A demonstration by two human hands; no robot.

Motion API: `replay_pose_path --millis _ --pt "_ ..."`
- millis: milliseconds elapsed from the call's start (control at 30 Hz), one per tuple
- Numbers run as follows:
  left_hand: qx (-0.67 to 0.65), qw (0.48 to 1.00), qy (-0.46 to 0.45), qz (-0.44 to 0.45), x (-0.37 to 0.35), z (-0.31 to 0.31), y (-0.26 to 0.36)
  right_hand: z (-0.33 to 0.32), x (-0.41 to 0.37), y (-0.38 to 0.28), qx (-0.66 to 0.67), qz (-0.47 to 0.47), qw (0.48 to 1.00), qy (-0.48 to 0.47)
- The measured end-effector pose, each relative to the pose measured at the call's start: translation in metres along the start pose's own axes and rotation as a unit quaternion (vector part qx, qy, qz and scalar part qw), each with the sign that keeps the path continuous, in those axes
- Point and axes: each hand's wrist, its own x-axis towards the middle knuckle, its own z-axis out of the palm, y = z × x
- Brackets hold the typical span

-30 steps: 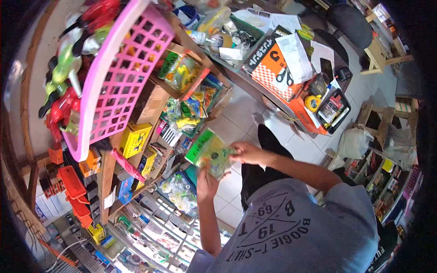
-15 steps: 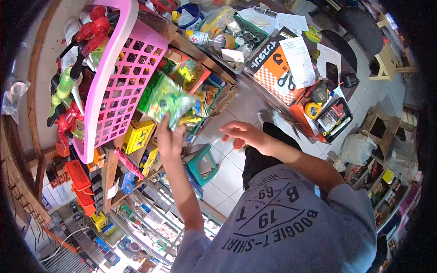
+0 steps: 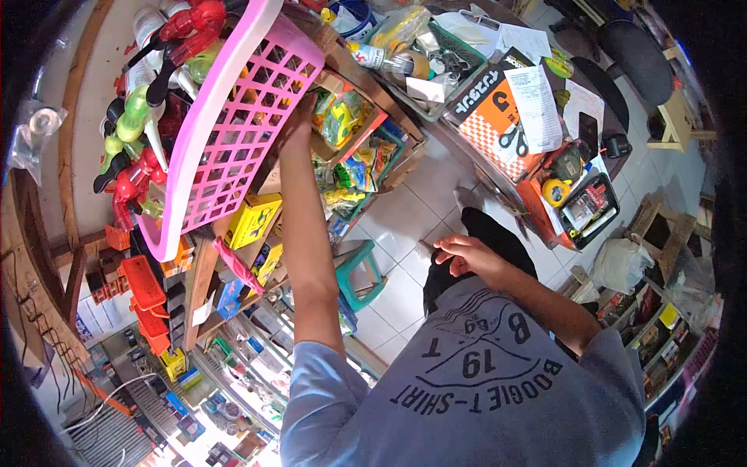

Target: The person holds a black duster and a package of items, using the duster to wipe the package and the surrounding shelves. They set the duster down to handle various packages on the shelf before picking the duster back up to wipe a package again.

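My left arm stretches up to a shelf, and my left hand [image 3: 299, 123] is at the rim of a cardboard box [image 3: 354, 144], tucked beside the pink plastic basket [image 3: 233, 132]. Its fingers are hidden between the basket and the box. A green and yellow packet [image 3: 342, 115] lies in that box just right of the hand. My right hand [image 3: 465, 254] hangs low near my hip over the tiled floor, empty, with its fingers loosely apart.
The pink basket holds several red and green spray bottles [image 3: 140, 101]. Yellow boxes [image 3: 253, 222] and orange items [image 3: 144, 292] fill the shelves below. A teal stool [image 3: 359, 268] stands on the floor. A cluttered counter [image 3: 498, 117] with an orange box, scissors and tape measure runs to the right.
My left hand went from chest height up to the shelf with the green packet and now reaches into the box. My right hand let go of the packet and dropped toward my hip.
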Motion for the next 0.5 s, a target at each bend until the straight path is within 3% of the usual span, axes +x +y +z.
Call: replay_pose_path --millis 33,100,133,167,200,233,267,333,367,400,467,500 --pt "0.0 1.0 -0.002 -0.002 -0.011 0.018 0.007 0.0 0.0 -0.002 0.003 0.001 1.0 0.001" --pt "-0.058 0.984 0.129 -0.11 -0.03 0.058 0.026 -0.003 0.003 -0.011 0.026 -0.076 0.997 -0.015" --pt "-0.058 0.984 0.124 -0.11 -0.025 0.053 0.017 -0.005 0.004 -0.018 0.03 -0.078 0.996 -0.012" --pt "0.22 0.972 0.044 -0.062 -0.02 0.043 0.01 -0.007 0.003 -0.027 0.044 -0.088 0.995 -0.006" --pt "0.478 0.877 -0.039 -0.006 -0.016 0.038 0.011 -0.009 0.002 -0.033 0.057 -0.098 0.994 0.002" --pt "0.527 0.824 -0.171 -0.123 -0.011 0.037 0.013 -0.015 0.003 -0.037 0.08 -0.111 0.991 -0.004" --pt "0.523 0.826 -0.172 -0.12 -0.014 0.038 0.012 -0.019 0.003 -0.04 0.078 -0.113 0.991 0.0" --pt "0.584 0.804 -0.107 -0.029 -0.016 0.036 0.002 -0.028 0.004 -0.049 0.061 -0.161 0.985 0.021" --pt "0.553 0.818 -0.058 0.146 -0.02 0.03 -0.007 -0.033 0.004 -0.052 0.062 -0.175 0.982 0.025" --pt "0.55 0.82 -0.053 0.151 -0.014 0.024 -0.02 -0.036 0.003 -0.056 0.058 -0.18 0.982 0.026" --pt "0.467 0.851 -0.184 0.157 0.002 0.014 -0.044 -0.041 0.002 -0.064 0.06 -0.168 0.983 0.043" --pt "0.468 0.852 -0.182 0.145 0.002 0.014 -0.045 -0.043 0.003 -0.064 0.051 -0.178 0.982 0.047"
